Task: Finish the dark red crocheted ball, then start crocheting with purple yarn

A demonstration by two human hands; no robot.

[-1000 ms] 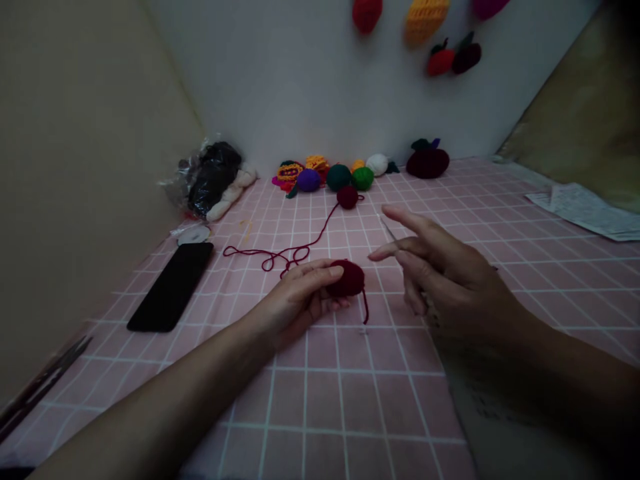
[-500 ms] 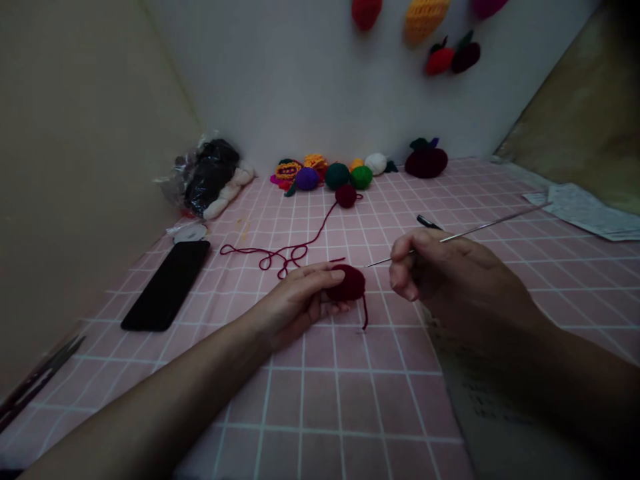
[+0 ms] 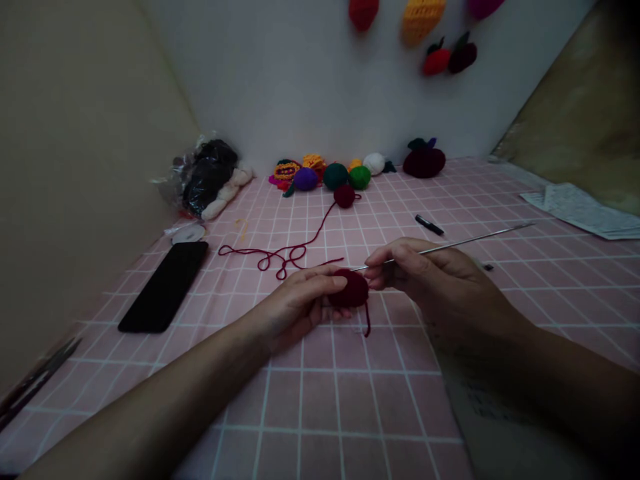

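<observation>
My left hand (image 3: 300,303) pinches a small dark red crochet piece (image 3: 353,289) just above the pink checked tabletop (image 3: 350,400). My right hand (image 3: 430,280) is closed on a thin metal crochet hook (image 3: 465,241), its tip at the piece and its shaft running up to the right. A dark red yarn strand (image 3: 290,252) loops across the table to a dark red yarn ball (image 3: 345,195). A short yarn tail hangs below the piece.
A black phone (image 3: 165,285) and a round white disc (image 3: 189,234) lie at the left. Coloured yarn balls (image 3: 335,175) line the back wall beside a plastic bag (image 3: 207,175). A black cap (image 3: 429,225) lies mid-table, papers (image 3: 585,210) at right, scissors (image 3: 35,383) at far left.
My right hand went from open fingers to gripping the crochet hook, then moved left until the hook's tip reached the dark red piece. The left hand stayed put.
</observation>
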